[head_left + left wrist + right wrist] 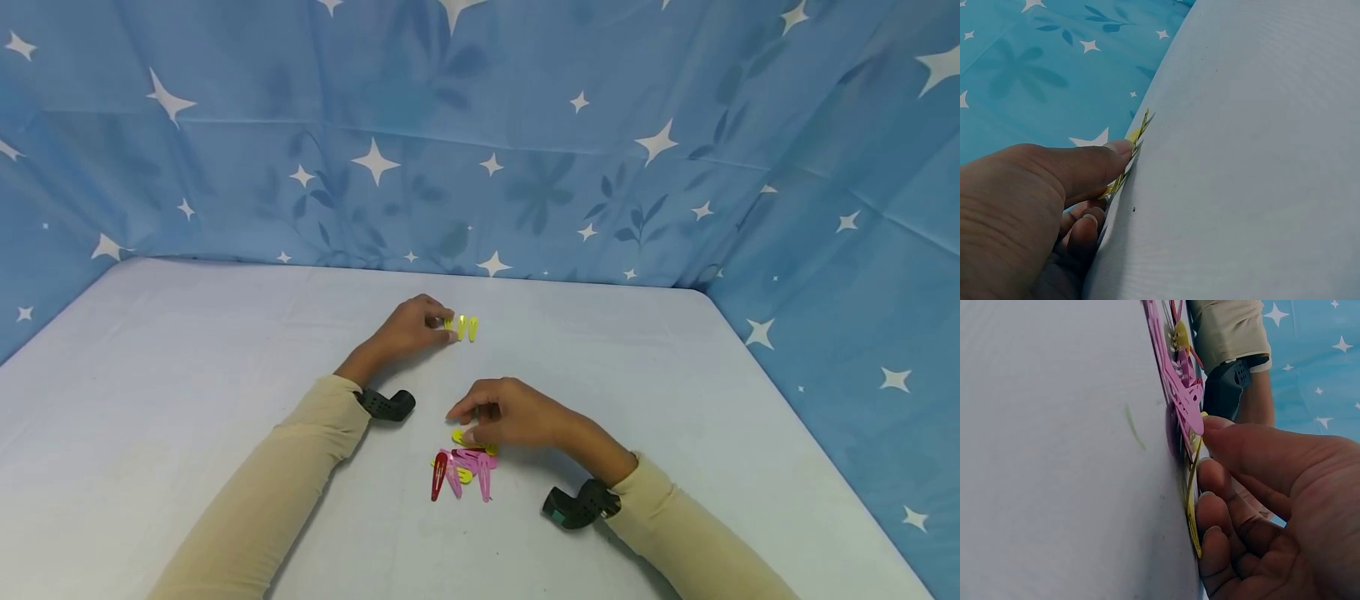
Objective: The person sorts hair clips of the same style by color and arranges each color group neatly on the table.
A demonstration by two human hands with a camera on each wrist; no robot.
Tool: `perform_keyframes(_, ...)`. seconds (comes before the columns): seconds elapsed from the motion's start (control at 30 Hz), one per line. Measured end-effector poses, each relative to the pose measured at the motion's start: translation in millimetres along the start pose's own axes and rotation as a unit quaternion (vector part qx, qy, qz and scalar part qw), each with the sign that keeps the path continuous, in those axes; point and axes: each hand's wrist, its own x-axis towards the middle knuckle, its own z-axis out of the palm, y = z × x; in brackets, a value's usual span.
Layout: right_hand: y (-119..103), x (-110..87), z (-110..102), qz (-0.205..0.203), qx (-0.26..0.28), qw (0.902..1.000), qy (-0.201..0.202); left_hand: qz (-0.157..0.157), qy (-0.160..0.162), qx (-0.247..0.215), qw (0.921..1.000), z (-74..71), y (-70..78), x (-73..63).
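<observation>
In the head view, three yellow snap hair clips [472, 329] stand in a short row toward the back of the table. My left hand [415, 327] is at the row's left end, its thumb and forefinger pinching the leftmost yellow clip [448, 323], which they partly cover. Closer to me lies a small pile of pink hair clips [484, 477], a red hair clip [438, 477] and more yellow ones. Over the pile's far side, my right hand [517, 412] has its thumb at a yellow clip [1190, 512], its other fingers loosely bent beside it.
A white cloth covers the table [637, 358]. Blue curtain [420, 208] with white stars hangs behind the table and along its right side. A black wrist device [386, 406] sits on the left wrist, another black device [573, 507] on the right.
</observation>
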Motion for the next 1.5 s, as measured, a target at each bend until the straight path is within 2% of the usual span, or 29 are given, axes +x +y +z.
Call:
perform_keyframes(0.37,-6.9,-1.1,4.4,0.005,-0.045,0.9989,0.006,-0.006,-0.001,0.002,1.0,-1.2,3.9,-3.8)
perform_keyframes(0.77,-8.5,1.0,4.3,0.018,-0.076,0.9969,-0.001,-0.002,-0.002,0.002,1.0,-2.3,2.8,-0.5)
perform_keyframes(0.93,-7.8,1.3,3.9,0.023,-0.06,0.9979,0.0,-0.003,-0.003,0.001,1.0,-2.5,2.4,-1.1)
perform_keyframes(1.2,-3.2,3.9,3.1,0.014,0.011,0.9998,0.009,-0.006,-0.005,-0.005,1.0,-1.5,0.6,-1.2)
perform_keyframes(1.5,-5.0,3.9,1.0,0.017,0.014,0.9984,0.052,-0.006,-0.002,-0.002,1.0,-1.8,2.2,-1.3)
